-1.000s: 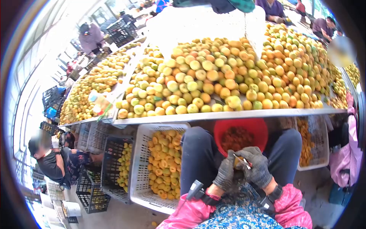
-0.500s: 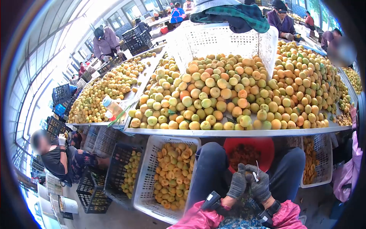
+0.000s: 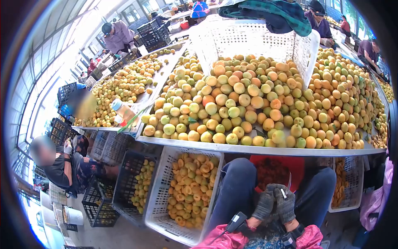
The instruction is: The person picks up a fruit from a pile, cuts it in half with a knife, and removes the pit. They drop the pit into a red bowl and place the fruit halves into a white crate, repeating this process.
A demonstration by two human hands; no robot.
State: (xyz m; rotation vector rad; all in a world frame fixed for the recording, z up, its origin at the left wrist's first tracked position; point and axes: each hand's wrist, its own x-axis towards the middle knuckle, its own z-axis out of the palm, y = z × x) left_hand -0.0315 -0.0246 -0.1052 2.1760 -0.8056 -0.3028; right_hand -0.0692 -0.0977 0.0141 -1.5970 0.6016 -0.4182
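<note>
My right hand (image 3: 285,205), in a grey knit glove, is closed around a small knife (image 3: 289,181) with a thin curved blade pointing up and a pale handle. Pressed against it is my left hand (image 3: 264,204), also gloved, its fingers curled; whatever is in them is hidden. Both hands are between my knees, just in front of a red basin (image 3: 299,168) holding dark reddish-brown bits. Above them, a large heap of whole apricots (image 3: 244,99) covers the metal-edged table (image 3: 248,148).
Left of my legs stands a white crate (image 3: 152,199) of split apricots, beside a black crate (image 3: 118,195) with greenish fruit. Another white crate (image 3: 356,186) is at right. A white basket (image 3: 257,39) with clothing rests on the heap. Several people work around the tables.
The view has shifted slightly, and the table edge sits a little lower. My hands have drawn closer together, and the knife blade stands more clearly upright above them.
</note>
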